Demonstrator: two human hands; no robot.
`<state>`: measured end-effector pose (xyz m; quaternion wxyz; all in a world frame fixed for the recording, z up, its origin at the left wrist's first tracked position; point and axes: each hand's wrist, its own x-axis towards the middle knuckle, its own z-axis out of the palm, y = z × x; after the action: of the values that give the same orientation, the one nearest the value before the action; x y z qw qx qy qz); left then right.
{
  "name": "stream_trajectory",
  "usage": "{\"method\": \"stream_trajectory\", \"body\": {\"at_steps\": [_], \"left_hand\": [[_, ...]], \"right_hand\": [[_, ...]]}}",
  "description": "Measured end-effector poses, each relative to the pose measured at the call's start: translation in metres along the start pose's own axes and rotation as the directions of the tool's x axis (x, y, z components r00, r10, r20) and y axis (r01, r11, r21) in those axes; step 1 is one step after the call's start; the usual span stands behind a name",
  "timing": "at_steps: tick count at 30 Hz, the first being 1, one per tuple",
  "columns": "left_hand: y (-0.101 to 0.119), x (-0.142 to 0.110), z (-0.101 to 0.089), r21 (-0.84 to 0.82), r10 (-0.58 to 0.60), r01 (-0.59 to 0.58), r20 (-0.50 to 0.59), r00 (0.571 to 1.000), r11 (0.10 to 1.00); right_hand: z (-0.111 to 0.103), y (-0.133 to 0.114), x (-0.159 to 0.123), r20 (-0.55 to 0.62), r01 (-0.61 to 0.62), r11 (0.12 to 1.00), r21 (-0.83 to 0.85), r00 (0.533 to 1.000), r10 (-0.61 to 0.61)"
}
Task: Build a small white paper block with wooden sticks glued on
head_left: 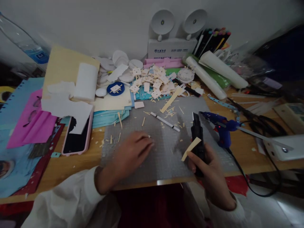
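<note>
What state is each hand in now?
Left hand: partly closed, blurred; can't tell if holding anything.
Right hand: closed, holding black tool and pale strip.

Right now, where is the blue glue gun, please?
In the head view, the blue glue gun lies right of centre, at the grey mat's right edge, to the right of the black tool in the right hand.

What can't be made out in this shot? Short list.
All head view:
- Left hand: motion blur; can't tell whether its fingertips hold a scrap.
- Black tool: lower part hidden by the right hand; a pale strip crosses it too.
- Phone: upper screen covered by torn white paper.
- Bottle: neck end cut off by the left edge.
- White box: lettering too small.
</note>
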<state>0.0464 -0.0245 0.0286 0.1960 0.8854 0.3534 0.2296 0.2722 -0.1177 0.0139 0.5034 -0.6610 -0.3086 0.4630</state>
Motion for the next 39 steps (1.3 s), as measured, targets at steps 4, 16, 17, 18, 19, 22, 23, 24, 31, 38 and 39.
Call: {"method": "stream_trajectory", "body": {"at_steps": [4,16,17,18,19,22,23,24,31,38,39], "left_hand": [[0.023,0.006,0.026,0.051,0.132,-0.144,0.190,0.973,0.988],[0.031,0.030,0.046,0.129,0.226,-0.273,0.297,0.928,0.953],[0.028,0.028,0.038,0.081,0.186,-0.215,0.272,0.944,0.973],[0.025,0.025,0.029,0.017,0.144,-0.151,0.214,0.966,0.988],[0.021,0.020,0.019,-0.049,0.089,-0.083,0.149,0.985,0.995],[0.009,0.001,-0.012,-0.202,-0.181,0.173,-0.020,0.983,0.964],[0.006,-0.006,-0.021,-0.250,-0.303,0.282,-0.048,0.952,0.926],[0.002,-0.014,-0.029,-0.308,-0.434,0.396,-0.060,0.899,0.865],[-0.003,-0.051,-0.043,-0.786,-0.778,0.579,0.220,0.588,0.215],[0.000,-0.058,-0.044,-0.890,-0.607,0.454,0.376,0.700,-0.028],[-0.003,-0.059,-0.045,-0.894,-0.576,0.449,0.362,0.733,0.008]], "right_hand": [[-0.002,0.009,-0.002,-0.021,0.041,0.994,0.102,0.999,-0.039],[-0.007,0.016,0.002,0.024,0.053,0.962,0.269,0.998,-0.061],[-0.007,0.015,0.002,0.025,0.051,0.963,0.263,0.998,-0.060],[-0.008,0.016,0.002,0.029,0.050,0.966,0.254,0.998,-0.060],[-0.009,0.016,0.003,0.035,0.050,0.969,0.242,0.998,-0.060],[-0.010,0.017,0.003,0.047,0.040,0.981,0.187,0.998,-0.050],[-0.011,0.017,0.003,0.050,0.034,0.986,0.162,0.998,-0.043],[-0.010,0.016,0.003,0.054,0.028,0.991,0.133,0.998,-0.036],[0.007,0.003,-0.001,0.050,-0.004,0.998,-0.069,0.999,0.008],[0.027,-0.002,-0.002,0.053,0.016,0.987,-0.157,0.999,-0.008],[0.029,-0.002,-0.002,0.049,0.019,0.987,-0.160,0.999,-0.011]]}}
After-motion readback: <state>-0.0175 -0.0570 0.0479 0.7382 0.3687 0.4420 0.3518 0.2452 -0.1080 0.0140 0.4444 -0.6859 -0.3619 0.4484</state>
